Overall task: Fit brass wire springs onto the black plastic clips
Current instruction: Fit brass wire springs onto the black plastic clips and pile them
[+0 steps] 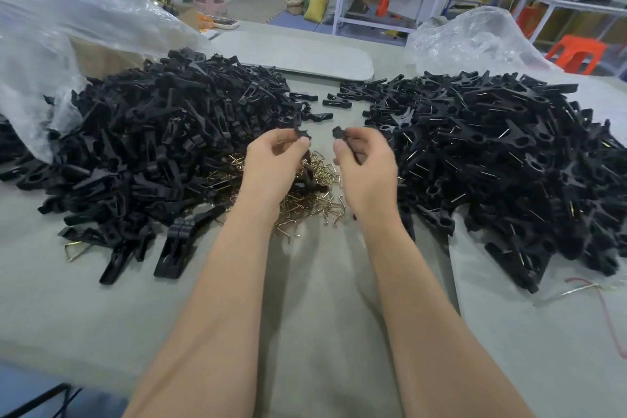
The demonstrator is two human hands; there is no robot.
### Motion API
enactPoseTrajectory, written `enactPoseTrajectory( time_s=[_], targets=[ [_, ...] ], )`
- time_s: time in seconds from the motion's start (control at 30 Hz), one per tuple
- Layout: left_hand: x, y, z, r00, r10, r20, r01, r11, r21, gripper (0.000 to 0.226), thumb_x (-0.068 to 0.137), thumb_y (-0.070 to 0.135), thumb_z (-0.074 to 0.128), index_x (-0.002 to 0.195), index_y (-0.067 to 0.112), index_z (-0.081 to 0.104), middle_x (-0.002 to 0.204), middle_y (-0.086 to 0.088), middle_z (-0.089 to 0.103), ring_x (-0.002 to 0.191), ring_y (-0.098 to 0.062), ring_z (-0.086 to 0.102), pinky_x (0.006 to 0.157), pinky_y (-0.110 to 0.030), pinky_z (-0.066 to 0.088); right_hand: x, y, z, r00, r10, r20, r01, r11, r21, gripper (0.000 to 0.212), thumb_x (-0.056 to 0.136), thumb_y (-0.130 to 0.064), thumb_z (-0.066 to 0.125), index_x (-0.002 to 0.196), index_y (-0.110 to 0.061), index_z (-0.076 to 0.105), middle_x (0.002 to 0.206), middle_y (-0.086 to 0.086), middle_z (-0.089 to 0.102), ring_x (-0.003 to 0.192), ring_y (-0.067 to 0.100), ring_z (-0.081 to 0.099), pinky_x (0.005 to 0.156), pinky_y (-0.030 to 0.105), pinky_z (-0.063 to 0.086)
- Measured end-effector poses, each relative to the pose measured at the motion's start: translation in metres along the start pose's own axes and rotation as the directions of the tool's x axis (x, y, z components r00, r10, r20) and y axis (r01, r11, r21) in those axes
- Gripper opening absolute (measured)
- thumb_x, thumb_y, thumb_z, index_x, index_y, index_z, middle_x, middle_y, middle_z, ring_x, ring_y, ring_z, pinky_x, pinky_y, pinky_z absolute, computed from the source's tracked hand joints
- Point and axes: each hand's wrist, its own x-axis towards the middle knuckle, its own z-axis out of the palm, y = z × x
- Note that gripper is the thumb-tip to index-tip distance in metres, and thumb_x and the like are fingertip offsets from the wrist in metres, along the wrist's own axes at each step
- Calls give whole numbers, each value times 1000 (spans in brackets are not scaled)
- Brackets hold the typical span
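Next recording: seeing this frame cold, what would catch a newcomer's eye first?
Two big heaps of black plastic clips flank the centre: the left heap and the right heap, where wire glints on many. Between them, over a tangle of brass wire springs, the left hand pinches a black piece and the right hand a second black piece. A clear plastic bag billows at far left.

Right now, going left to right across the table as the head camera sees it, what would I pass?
Clear plastic bag → left pile of black clips → left hand pinching a clip piece → right hand pinching a second clip piece → right pile of black clips.
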Motion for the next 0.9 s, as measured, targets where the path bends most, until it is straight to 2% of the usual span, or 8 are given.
enactPoseTrajectory(
  time_s=[0.13,0.23,0.33,0.43,0.53,0.67,0.8,0.9],
  targets=[
    [-1,-2,2,991,82,105,-90,993,72,12,88,16,66,86,28,65,80,9,67,80,-4,63,83,-26,54,-1,-4,0,998,-20,-61,31,984,175,14,85,-11,69,92,-19,59,89,-1,66,85,9,65,83,25,53],
    [-2,-2,2,984,90,154,-93,996,13,15,89,12,64,86,25,68,72,10,70,74,-3,65,77,-24,56,-3,-7,4,998,-46,33,38,977,208,11,90,-7,62,99,-13,64,89,-5,68,85,4,65,82,20,52],
    [0,-4,1,992,52,118,-42,996,-82,12,88,8,65,87,19,69,71,9,70,73,-3,66,78,-27,57,-1,-9,3,993,-38,111,15,980,196,20,95,-5,53,110,-11,64,101,3,69,98,17,65,90,30,52],
    [2,-5,2,993,49,111,-40,996,-82,13,87,10,66,84,23,67,67,12,69,71,-2,65,79,-29,57,-2,-9,0,994,-21,110,-9,966,259,21,94,0,53,110,-9,63,98,3,68,93,15,65,87,26,53],
    [2,-6,2,991,50,124,-40,996,-80,10,86,14,68,86,25,68,71,12,70,76,-3,66,78,-27,56,-1,-8,-3,998,-1,56,-15,963,270,26,90,-1,59,113,-11,59,99,-4,66,94,-1,63,89,16,49],
    [2,-6,1,987,55,149,-47,997,-58,10,87,13,66,89,23,70,83,6,72,85,-7,67,79,-27,56,0,-9,-6,989,-15,149,-30,955,296,18,89,2,59,95,-13,66,91,0,70,85,2,65,80,15,50],
    [0,-4,1,988,53,142,-50,999,-21,11,87,12,66,90,23,70,83,6,70,80,-2,65,75,-22,54,3,-7,-10,989,-60,136,36,985,170,19,87,-3,64,84,-22,62,83,-8,66,81,4,64,76,14,48],
    [-1,-3,1,988,49,150,-51,999,14,11,88,14,66,95,21,69,88,4,69,84,-4,64,78,-24,55,4,-3,-12,989,-71,128,72,997,3,22,87,-12,66,105,-20,57,87,-13,62,81,2,60,73,7,43]
  ],
)
